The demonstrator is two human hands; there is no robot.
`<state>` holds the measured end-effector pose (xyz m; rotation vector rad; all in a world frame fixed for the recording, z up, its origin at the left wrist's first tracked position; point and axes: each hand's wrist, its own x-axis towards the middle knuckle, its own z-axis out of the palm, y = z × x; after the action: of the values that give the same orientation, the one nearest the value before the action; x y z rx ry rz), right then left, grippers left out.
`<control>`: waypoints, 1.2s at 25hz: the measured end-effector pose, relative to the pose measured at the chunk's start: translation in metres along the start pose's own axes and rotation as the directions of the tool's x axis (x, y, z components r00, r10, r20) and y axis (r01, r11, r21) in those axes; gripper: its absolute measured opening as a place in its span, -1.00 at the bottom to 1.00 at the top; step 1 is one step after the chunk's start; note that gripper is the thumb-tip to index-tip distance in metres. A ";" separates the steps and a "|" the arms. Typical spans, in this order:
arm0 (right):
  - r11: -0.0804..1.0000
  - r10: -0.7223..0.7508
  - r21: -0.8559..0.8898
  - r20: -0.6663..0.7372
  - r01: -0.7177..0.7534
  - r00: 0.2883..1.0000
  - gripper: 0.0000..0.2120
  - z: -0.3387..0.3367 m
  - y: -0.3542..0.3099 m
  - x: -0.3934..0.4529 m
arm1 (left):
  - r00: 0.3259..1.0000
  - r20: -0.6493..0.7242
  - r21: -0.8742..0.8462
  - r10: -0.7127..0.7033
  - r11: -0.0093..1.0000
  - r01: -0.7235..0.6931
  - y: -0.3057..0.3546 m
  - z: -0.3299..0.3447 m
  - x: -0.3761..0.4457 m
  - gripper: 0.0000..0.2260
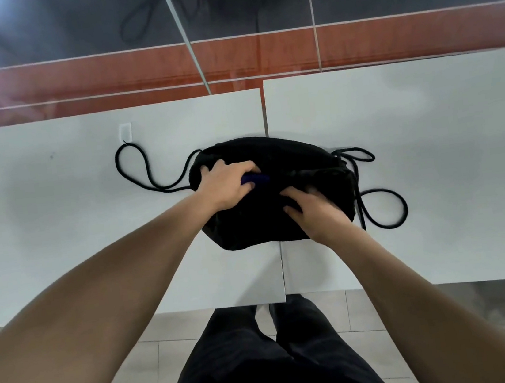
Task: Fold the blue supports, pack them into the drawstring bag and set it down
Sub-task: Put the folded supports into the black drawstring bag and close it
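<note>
A black drawstring bag lies on the white table across the seam between its two panels. My left hand is at the bag's left side, fingers curled round a blue support that shows only as a small blue patch at the bag's opening. My right hand grips the black fabric on the bag's near right side. The rest of the supports is hidden by the bag and my hands.
Black cords loop out over the table to the left, and another cord loop lies to the right. A small white tag sits by the left cord. The table's near edge is close to my legs.
</note>
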<state>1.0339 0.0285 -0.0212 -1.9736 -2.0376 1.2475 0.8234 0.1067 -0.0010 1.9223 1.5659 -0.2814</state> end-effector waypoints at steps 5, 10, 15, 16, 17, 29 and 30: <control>0.968 -0.033 0.247 -0.024 0.038 0.999 -0.64 0.006 -0.020 0.009 | 0.982 -0.131 -0.267 -0.133 0.959 0.094 0.006 0.014 0.011 -0.75; 0.999 -0.027 -0.045 -0.100 0.023 0.995 -0.64 0.029 -0.016 0.015 | 0.963 -0.232 -0.167 -0.136 0.981 0.099 0.005 0.022 0.008 -0.75; 0.977 -0.106 -0.206 -0.203 0.063 0.974 -0.60 0.026 -0.019 0.019 | 0.980 -0.195 -0.038 -0.043 0.999 0.037 0.006 0.022 0.001 -0.65; 0.979 -0.122 -0.189 -0.232 0.078 0.965 -0.60 0.024 -0.021 0.017 | 0.979 -0.203 -0.066 -0.025 0.998 0.012 0.005 0.020 -0.004 -0.63; 0.982 -0.135 -0.166 -0.264 0.093 0.955 -0.62 0.022 -0.023 0.015 | 0.974 -0.226 -0.101 -0.011 0.995 -0.012 0.005 0.018 -0.012 -0.62; 0.885 -0.452 -0.236 -0.234 0.401 0.861 -0.66 0.024 -0.170 0.016 | 0.795 -0.560 -0.265 -0.234 0.959 0.095 -0.064 -0.022 -0.161 -0.73; 0.872 -0.475 -0.242 -0.209 0.426 0.855 -0.65 0.030 -0.191 0.015 | 0.767 -0.580 -0.287 -0.274 0.950 0.123 -0.079 -0.026 -0.175 -0.73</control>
<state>0.8588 0.0522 0.0576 -1.4745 -2.3507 0.6775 0.6966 -0.0112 0.0862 1.7417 2.1173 0.4898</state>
